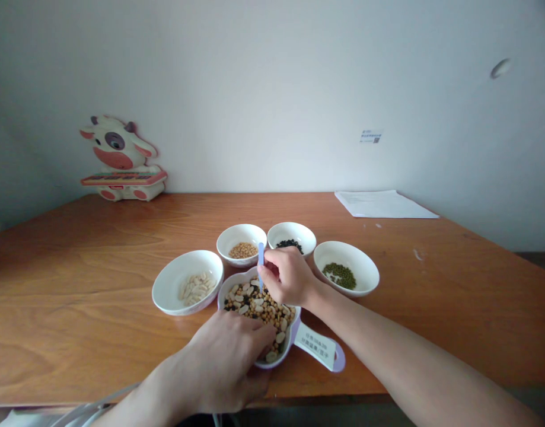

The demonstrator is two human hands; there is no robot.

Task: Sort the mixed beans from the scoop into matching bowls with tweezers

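Note:
A light purple handled bowl point(298, 323) holds a mix of pale split nuts, yellow beans and dark beans, with its labelled handle pointing to the near right. My left hand point(228, 356) grips its near-left side, the fingertips partly hidden. Above the far part of the mix, my right hand point(290, 273) is closed on a thin light purple plastic stick point(261, 255), held upright with its lower end at the beans. Around the bowl stand four white bowls: pale split nuts point(196, 289), yellow soybeans point(243, 251), black beans point(290, 244) and green mung beans point(338, 276).
At the back left stands a cow-shaped toy keyboard point(123, 160) against the white wall point(263, 95). White papers point(383, 204) lie at the back right of the wooden table point(432, 284). Pale cables point(98, 406) hang by the near-left edge.

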